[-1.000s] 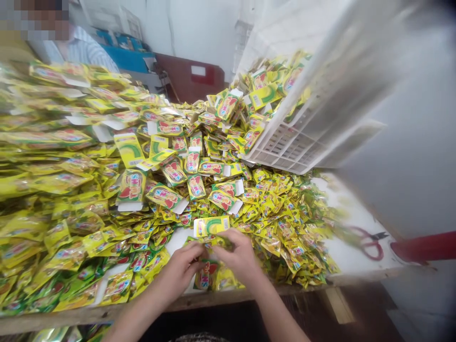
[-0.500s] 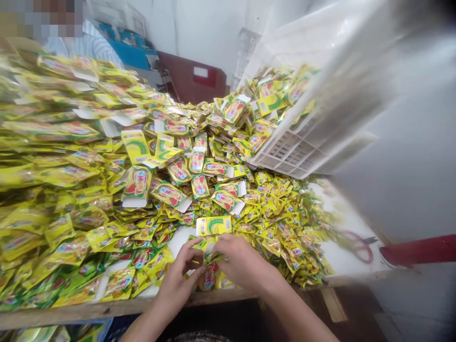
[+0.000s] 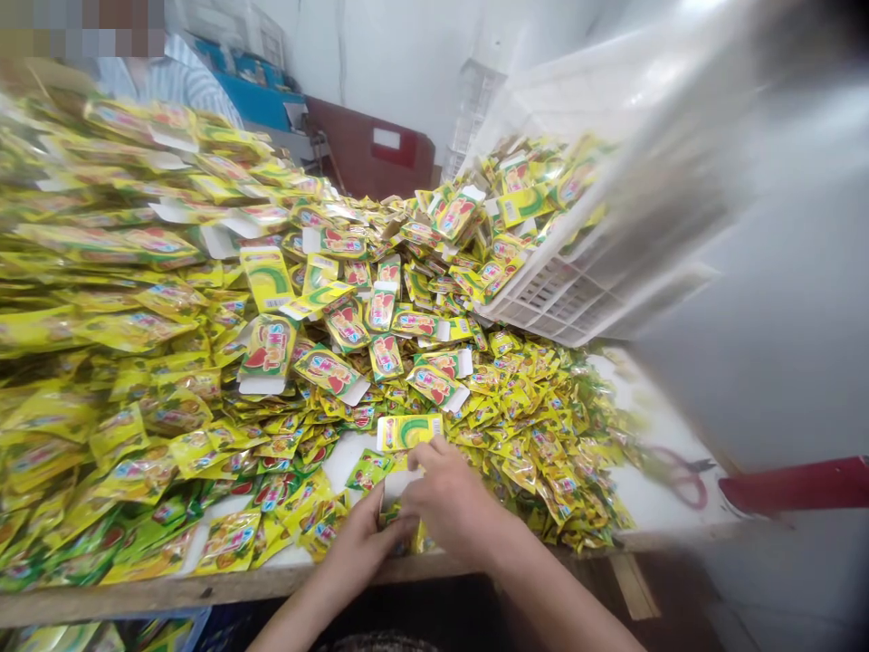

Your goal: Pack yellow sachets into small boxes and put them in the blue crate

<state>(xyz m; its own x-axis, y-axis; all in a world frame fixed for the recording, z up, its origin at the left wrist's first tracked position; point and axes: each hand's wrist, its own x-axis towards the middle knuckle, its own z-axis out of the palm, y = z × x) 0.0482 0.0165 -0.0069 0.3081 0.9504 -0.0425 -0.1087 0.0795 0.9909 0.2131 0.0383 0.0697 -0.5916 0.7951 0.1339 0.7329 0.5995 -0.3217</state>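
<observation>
Close to the table's front edge, my left hand is closed round a small printed carton, its white inner flap showing. My right hand bends over the same carton, fingers curled at its upper end and covering most of it. Just beyond the fingers lies a yellow carton with a green curve and barcode. A green sachet rests on the white tabletop by the left fingertips. Several more cartons, with white flaps out, are heaped farther back, among them an upright one.
Yellow sachets are piled at right, larger heaps at left. A white plastic crate leans over the pile, tipped, with cartons inside. Pink-handled scissors lie by a red tube-like object. Behind the left heap is a person in a striped shirt.
My right hand has shifted slightly up the carton and its fingers have curled over the top. My left hand has closed in round the carton, turning its white flap into view.
</observation>
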